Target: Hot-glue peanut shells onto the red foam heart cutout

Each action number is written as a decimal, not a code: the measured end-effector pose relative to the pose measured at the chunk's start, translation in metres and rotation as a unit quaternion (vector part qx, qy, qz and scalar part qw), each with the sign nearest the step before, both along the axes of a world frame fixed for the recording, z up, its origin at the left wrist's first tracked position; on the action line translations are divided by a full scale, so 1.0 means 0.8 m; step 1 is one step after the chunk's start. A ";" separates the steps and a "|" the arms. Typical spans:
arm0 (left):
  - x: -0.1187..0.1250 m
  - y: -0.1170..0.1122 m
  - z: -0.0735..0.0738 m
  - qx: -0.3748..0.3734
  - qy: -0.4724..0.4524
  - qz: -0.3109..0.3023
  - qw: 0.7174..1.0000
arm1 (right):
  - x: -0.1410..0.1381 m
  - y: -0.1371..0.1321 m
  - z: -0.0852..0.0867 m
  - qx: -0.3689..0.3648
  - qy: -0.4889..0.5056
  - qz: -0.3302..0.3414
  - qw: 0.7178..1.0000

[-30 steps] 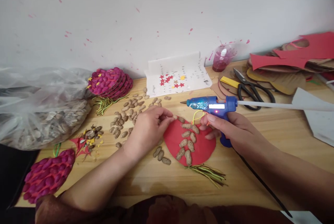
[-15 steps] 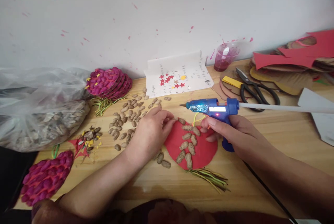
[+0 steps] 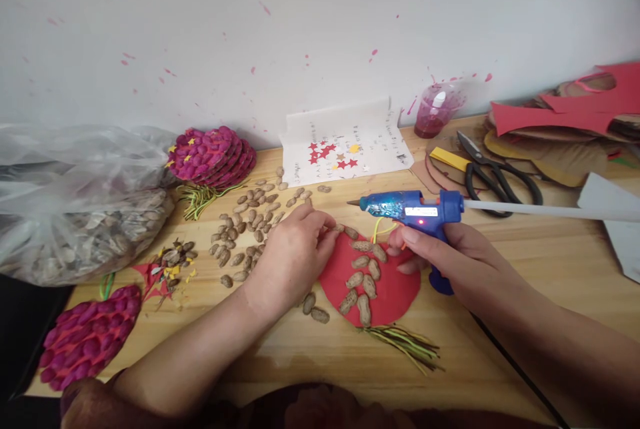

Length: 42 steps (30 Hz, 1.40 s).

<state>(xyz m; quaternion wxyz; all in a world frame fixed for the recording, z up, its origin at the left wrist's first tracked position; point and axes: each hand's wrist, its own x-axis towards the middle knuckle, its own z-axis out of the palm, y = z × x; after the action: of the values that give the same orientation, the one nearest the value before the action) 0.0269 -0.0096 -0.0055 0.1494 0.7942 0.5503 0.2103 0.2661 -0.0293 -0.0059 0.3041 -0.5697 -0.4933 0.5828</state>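
Peanuts (image 3: 364,310) are laid on the heart cutout (image 3: 396,295), which is set on the table (image 3: 280,362) between the left hand (image 3: 295,252) and the right hand (image 3: 457,255). The glue gun (image 3: 415,207) is held above its far edge. Loose peanuts (image 3: 258,220) are scattered leftward, before the plastic bag (image 3: 85,209) is reached. Behind, star cutouts (image 3: 313,158) are spread on paper (image 3: 325,125); scissors (image 3: 481,161) are placed to its right.

I could steer across the bare tabletop (image 3: 300,357) between left forearm (image 3: 200,342) and yarn tassel (image 3: 400,344), but loose peanuts (image 3: 259,219) crowd the way beyond the left hand (image 3: 295,255) and the glue gun (image 3: 400,207) bars the right
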 end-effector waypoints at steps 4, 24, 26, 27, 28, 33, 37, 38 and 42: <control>0.001 0.000 -0.001 0.001 -0.003 0.002 1.000 | 0.001 -0.001 0.000 -0.001 0.001 0.001 1.000; 0.001 0.001 -0.003 0.007 0.003 0.001 1.000 | 0.001 -0.001 -0.003 -0.008 0.008 -0.008 1.000; 0.001 0.001 -0.003 0.009 0.005 -0.001 1.000 | 0.001 -0.001 -0.004 -0.006 0.006 -0.004 1.000; 0.001 0.001 -0.002 0.009 0.006 -0.002 1.000 | 0.001 -0.001 -0.004 -0.007 0.006 -0.002 1.000; 0.001 0.001 -0.002 0.008 0.006 -0.004 1.000 | 0.001 -0.001 -0.003 -0.008 0.008 -0.003 1.000; 0.000 0.001 -0.003 0.003 0.004 -0.005 1.000 | -0.001 -0.003 0.007 -0.026 0.008 -0.005 1.000; 0.000 0.001 -0.003 0.001 0.003 -0.005 1.000 | -0.002 -0.002 0.010 -0.033 0.004 -0.009 0.999; 0.000 0.001 -0.003 0.001 0.003 -0.005 1.000 | -0.002 -0.001 0.010 -0.030 0.007 -0.008 0.999; 0.001 0.001 -0.002 -0.003 0.001 -0.005 1.000 | -0.004 -0.001 0.008 -0.016 0.008 -0.008 1.000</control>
<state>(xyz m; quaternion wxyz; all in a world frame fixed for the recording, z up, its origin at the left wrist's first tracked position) 0.0280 -0.0087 -0.0070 0.1525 0.7964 0.5473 0.2072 0.2633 -0.0300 0.0008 0.3031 -0.5738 -0.4770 0.5928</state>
